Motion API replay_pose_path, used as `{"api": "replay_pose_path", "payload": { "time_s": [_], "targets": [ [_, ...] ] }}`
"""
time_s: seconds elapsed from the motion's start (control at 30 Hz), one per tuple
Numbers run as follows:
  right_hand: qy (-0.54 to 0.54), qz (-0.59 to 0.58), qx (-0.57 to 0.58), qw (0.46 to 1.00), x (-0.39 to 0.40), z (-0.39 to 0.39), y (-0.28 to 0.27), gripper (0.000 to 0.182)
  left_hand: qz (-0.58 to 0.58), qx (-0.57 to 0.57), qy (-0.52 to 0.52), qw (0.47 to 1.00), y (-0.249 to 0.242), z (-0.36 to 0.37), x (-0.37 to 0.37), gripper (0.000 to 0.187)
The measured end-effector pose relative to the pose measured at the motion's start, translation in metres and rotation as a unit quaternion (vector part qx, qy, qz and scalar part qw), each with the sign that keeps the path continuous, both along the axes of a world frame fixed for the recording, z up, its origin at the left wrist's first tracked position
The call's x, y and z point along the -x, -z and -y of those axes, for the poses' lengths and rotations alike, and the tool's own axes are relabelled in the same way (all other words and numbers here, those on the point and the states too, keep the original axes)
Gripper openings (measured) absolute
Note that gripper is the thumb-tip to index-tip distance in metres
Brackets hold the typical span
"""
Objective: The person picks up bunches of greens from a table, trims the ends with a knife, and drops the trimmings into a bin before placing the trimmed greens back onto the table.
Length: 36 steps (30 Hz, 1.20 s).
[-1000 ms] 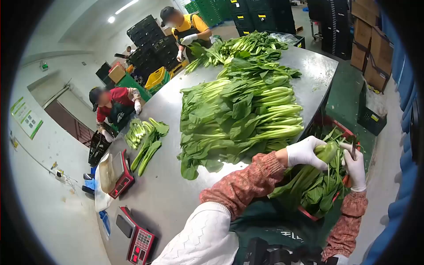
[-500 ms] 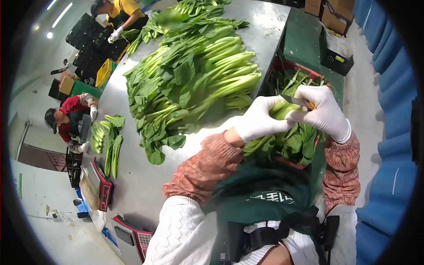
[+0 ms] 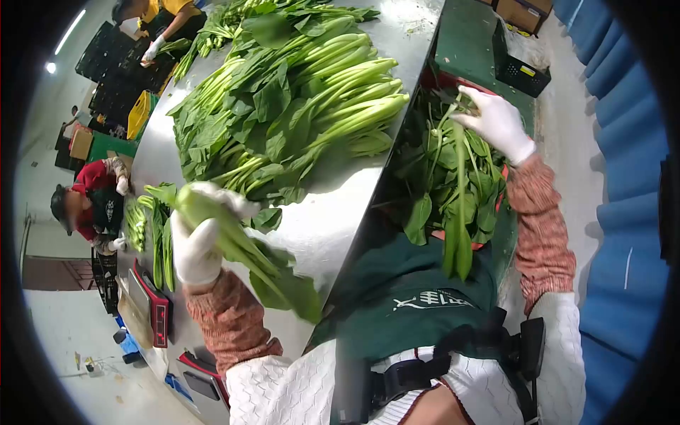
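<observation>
White gloves cover both of my hands. On the left, over the metal table (image 3: 294, 248), my left hand (image 3: 198, 244) is wrapped round a leafy green vegetable (image 3: 230, 230), its pale stem end up and its leaves hanging toward me. My right hand (image 3: 496, 124) pinches a long green leaf stalk (image 3: 460, 191) above the red crate (image 3: 471, 83), which holds loose leaves (image 3: 443, 156). A large heap of leafy greens (image 3: 283, 106) lies on the table between and beyond my hands. No knife can be made out in my right hand.
Two people (image 3: 88, 198) (image 3: 166, 21) work across the table at the left. Two red scales (image 3: 159, 312) (image 3: 202, 379) stand along its near left side, close to a small row of greens (image 3: 161, 244). A black crate (image 3: 520, 71) stands at the back right, beside blue curtains (image 3: 627, 177).
My hands have moved apart. The left has carried the vegetable leftward over the table; the right has moved up over the crate and now holds a leaf stalk. The blade is no longer visible.
</observation>
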State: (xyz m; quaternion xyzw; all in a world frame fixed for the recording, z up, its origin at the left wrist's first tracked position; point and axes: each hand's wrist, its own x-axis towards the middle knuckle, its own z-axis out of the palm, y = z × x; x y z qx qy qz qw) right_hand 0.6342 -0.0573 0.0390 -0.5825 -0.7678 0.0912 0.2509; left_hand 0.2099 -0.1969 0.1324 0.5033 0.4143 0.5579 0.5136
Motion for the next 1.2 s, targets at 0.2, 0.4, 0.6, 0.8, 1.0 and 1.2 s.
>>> {"api": "replay_pose_path", "payload": {
  "time_s": [0.2,0.4,0.6,0.8,1.0,1.2],
  "targets": [
    [-0.038,-0.222,0.080,0.971,0.076,-0.040,0.046,0.040,-0.128,0.016,-0.076,0.989,0.014,-0.005,-0.018,0.034],
    [-0.089,-0.407,0.095,0.904,0.099,-0.012,0.006,0.028,-0.385,-0.138,-0.028,0.912,0.023,-0.035,-0.079,0.022],
    [-0.096,-0.392,0.046,0.914,0.111,0.007,0.003,0.025,-0.508,-0.375,-0.043,0.774,0.096,-0.111,-0.138,0.029],
    [-0.047,-0.185,-0.141,0.972,0.086,0.028,-0.006,0.027,-0.465,-0.364,-0.034,0.806,0.076,-0.113,-0.144,0.026],
    [-0.026,-0.092,-0.096,0.991,0.096,0.025,-0.010,0.040,-0.480,-0.342,-0.006,0.808,0.065,-0.104,-0.147,0.026],
    [-0.041,-0.128,-0.102,0.986,0.092,0.026,0.001,0.043,-0.457,-0.342,0.011,0.821,0.065,-0.100,-0.146,0.024]
  ]
}}
